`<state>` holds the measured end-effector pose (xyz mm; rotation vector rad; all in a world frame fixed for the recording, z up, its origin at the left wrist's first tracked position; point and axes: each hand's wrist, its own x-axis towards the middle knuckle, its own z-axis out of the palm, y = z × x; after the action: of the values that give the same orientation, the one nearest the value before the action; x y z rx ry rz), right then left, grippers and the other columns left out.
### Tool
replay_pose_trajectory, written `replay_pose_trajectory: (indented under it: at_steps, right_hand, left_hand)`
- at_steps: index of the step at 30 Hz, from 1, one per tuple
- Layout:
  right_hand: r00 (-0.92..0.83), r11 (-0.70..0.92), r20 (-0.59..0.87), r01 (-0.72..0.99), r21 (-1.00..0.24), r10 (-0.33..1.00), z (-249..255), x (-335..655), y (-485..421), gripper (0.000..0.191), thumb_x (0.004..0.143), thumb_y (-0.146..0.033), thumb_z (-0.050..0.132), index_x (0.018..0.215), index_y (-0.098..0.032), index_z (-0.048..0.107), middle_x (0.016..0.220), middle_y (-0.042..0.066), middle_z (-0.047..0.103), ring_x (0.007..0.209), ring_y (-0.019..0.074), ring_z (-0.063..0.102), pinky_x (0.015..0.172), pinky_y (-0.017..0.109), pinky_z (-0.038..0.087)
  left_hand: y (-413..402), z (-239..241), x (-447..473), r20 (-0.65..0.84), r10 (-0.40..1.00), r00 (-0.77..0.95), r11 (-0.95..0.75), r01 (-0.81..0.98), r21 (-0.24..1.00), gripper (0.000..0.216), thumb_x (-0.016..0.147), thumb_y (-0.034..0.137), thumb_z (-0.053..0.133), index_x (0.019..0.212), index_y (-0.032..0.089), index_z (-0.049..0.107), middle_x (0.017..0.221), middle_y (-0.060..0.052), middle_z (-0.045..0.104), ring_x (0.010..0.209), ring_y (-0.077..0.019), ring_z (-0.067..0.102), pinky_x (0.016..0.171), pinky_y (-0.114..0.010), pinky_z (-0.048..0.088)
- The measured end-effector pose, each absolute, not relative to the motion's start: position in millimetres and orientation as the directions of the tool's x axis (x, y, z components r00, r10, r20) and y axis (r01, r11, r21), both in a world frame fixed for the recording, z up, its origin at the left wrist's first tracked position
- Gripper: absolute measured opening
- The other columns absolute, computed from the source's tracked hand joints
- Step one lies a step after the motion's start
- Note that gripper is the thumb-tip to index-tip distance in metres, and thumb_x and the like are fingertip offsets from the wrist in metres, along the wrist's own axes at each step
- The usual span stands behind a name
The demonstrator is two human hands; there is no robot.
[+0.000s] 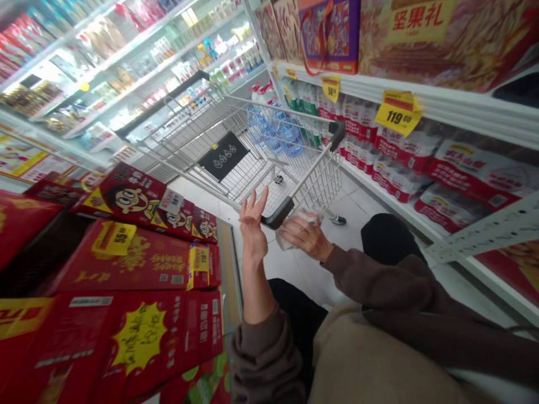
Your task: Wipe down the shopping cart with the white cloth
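A wire shopping cart [236, 140] stands in a shop aisle ahead of me, its black push handle [280, 213] nearest to me. My left hand [252, 216] is raised just left of the handle, fingers stretched and apart, holding nothing. My right hand [305, 235] rests by the end of the handle and presses on a crumpled clear plastic wrapper [295, 221]. The cart basket looks empty apart from a black sign panel [223, 155] on its child seat.
Stacked red gift boxes [138, 264] with yellow price tags fill the left side. On the right, white shelves [425, 101] hold packs of bottled water [404, 151] and a yellow 119.00 tag [398, 114]. White floor tiles [357, 205] run along the aisle.
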<state>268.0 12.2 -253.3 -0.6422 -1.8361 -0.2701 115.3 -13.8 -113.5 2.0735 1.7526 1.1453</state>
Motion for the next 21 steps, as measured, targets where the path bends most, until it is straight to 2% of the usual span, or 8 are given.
replay_pose_trajectory:
  at_steps: [5, 9, 10, 12, 14, 16, 19, 21]
  right_hand:
    - [0.156, 0.652, 0.852, 0.579, -0.489, 0.500, -240.2, 283.2, 45.3, 0.035, 0.100, -0.016, 0.050, 0.133, -0.021, 0.062, 0.128, 0.013, 0.068, 0.129, 0.0262, 0.059, 0.109, 0.048, 0.051]
    - [0.195, 0.637, 0.805, 0.520, -0.569, 0.560, -236.6, 252.7, 7.3, 0.046, 0.097, -0.013, 0.047, 0.141, -0.022, 0.057, 0.129, 0.014, 0.066, 0.131, 0.0281, 0.060, 0.110, 0.052, 0.052]
    - [0.162, 0.660, 0.817, 0.514, -0.549, 0.553, -237.0, 244.4, -5.5, 0.046, 0.097, -0.012, 0.047, 0.142, -0.021, 0.056, 0.127, 0.014, 0.067, 0.130, 0.0270, 0.061, 0.109, 0.050, 0.054]
    - [-0.003, 0.771, 0.900, 0.516, -0.372, 0.436, -237.6, 233.5, -25.3, 0.041, 0.098, -0.013, 0.050, 0.136, -0.023, 0.061, 0.124, 0.009, 0.071, 0.127, 0.0227, 0.063, 0.110, 0.045, 0.052]
    - [-0.171, 0.849, 0.945, 0.504, -0.160, 0.280, -237.2, 232.8, -32.0, 0.032, 0.100, -0.014, 0.053, 0.126, -0.026, 0.067, 0.122, 0.002, 0.074, 0.126, 0.0181, 0.063, 0.117, 0.044, 0.045]
    - [-0.230, 0.854, 0.955, 0.519, -0.041, 0.186, -236.3, 240.6, -26.0, 0.025, 0.101, -0.016, 0.057, 0.117, -0.028, 0.071, 0.121, -0.002, 0.076, 0.126, 0.0156, 0.062, 0.123, 0.045, 0.035]
    - [-0.200, 0.818, 0.966, 0.575, -0.018, 0.162, -236.2, 256.6, -9.2, 0.022, 0.100, -0.017, 0.061, 0.115, -0.027, 0.074, 0.116, -0.001, 0.078, 0.122, 0.0158, 0.062, 0.126, 0.044, 0.026]
    - [-0.150, 0.784, 0.961, 0.614, -0.096, 0.235, -235.7, 261.8, -4.0, 0.025, 0.100, -0.016, 0.061, 0.119, -0.026, 0.073, 0.114, 0.001, 0.078, 0.123, 0.0175, 0.061, 0.125, 0.044, 0.026]
  left_hand:
    - [-13.2, -114.1, 123.5, 0.444, 0.896, -0.015, -0.274, 0.768, 0.579, 0.115, 0.083, 0.080, -0.022, 0.150, 0.032, 0.057, 0.154, -0.003, 0.058, 0.159, -0.0255, 0.031, 0.135, -0.054, 0.005]
    - [-10.8, -117.8, 124.8, 0.474, 0.880, -0.034, -0.273, 0.781, 0.562, 0.113, 0.085, 0.079, -0.021, 0.149, 0.031, 0.059, 0.152, -0.003, 0.060, 0.159, -0.0258, 0.029, 0.135, -0.056, 0.008]
    - [-10.4, -118.7, 123.9, 0.478, 0.878, -0.030, -0.277, 0.783, 0.558, 0.112, 0.085, 0.078, -0.021, 0.149, 0.031, 0.059, 0.152, -0.004, 0.060, 0.160, -0.0257, 0.028, 0.135, -0.056, 0.008]
    - [-10.7, -119.8, 121.5, 0.481, 0.877, -0.017, -0.288, 0.781, 0.554, 0.111, 0.086, 0.077, -0.021, 0.149, 0.031, 0.058, 0.153, -0.004, 0.059, 0.160, -0.0257, 0.027, 0.135, -0.056, 0.007]
    - [-11.9, -119.9, 119.6, 0.475, 0.880, -0.007, -0.293, 0.780, 0.554, 0.110, 0.087, 0.077, -0.021, 0.150, 0.031, 0.057, 0.154, -0.004, 0.058, 0.160, -0.0256, 0.026, 0.134, -0.057, 0.006]
    - [-13.6, -119.1, 119.2, 0.467, 0.884, -0.007, -0.284, 0.786, 0.549, 0.110, 0.087, 0.076, -0.021, 0.151, 0.031, 0.057, 0.155, -0.003, 0.058, 0.161, -0.0254, 0.026, 0.134, -0.057, 0.007]
    - [-15.5, -117.7, 121.2, 0.463, 0.886, -0.010, -0.274, 0.795, 0.541, 0.110, 0.087, 0.077, -0.021, 0.150, 0.032, 0.057, 0.155, -0.003, 0.057, 0.160, -0.0250, 0.028, 0.135, -0.056, 0.009]
    - [-15.9, -117.2, 123.1, 0.468, 0.884, -0.006, -0.281, 0.793, 0.541, 0.109, 0.087, 0.077, -0.020, 0.150, 0.032, 0.057, 0.154, -0.003, 0.058, 0.159, -0.0249, 0.030, 0.135, -0.055, 0.010]
